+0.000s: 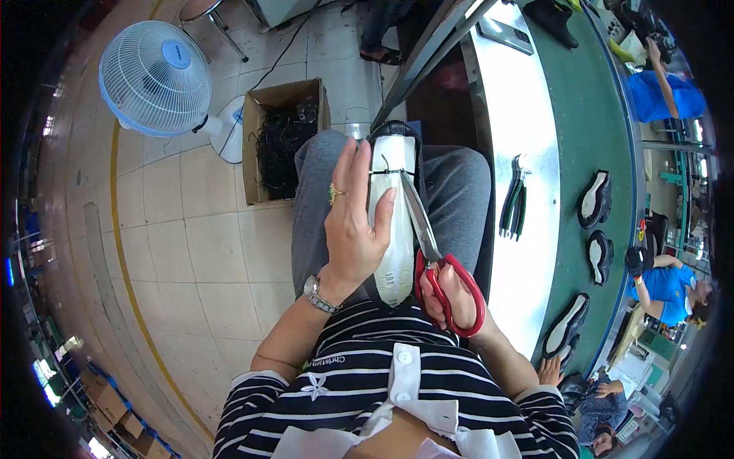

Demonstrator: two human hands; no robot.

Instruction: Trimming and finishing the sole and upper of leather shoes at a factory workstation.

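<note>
An upturned shoe (392, 260) lies lengthwise on my lap, its pale underside facing up and black upper material gathered at the far end. Across it, near that end, runs a thin black cord (386, 171) with a loose tip sticking up. My left hand (356, 222) rests along the shoe's left side, fingers stretched out and thumb over the sole. In my right hand (456, 301) are red-handled scissors (425, 237), gripped by the handles. Their blades reach along the right side of the sole to the cord; whether the tips touch it is unclear.
To my right runs a metal ledge (527, 283) with green-handled pliers (516, 199) and a phone (505, 36). Beyond it, a green conveyor (569, 260) carries several black shoes. A cardboard box (252, 168) of black scraps and a fan (155, 79) stand left. Co-workers sit across the conveyor.
</note>
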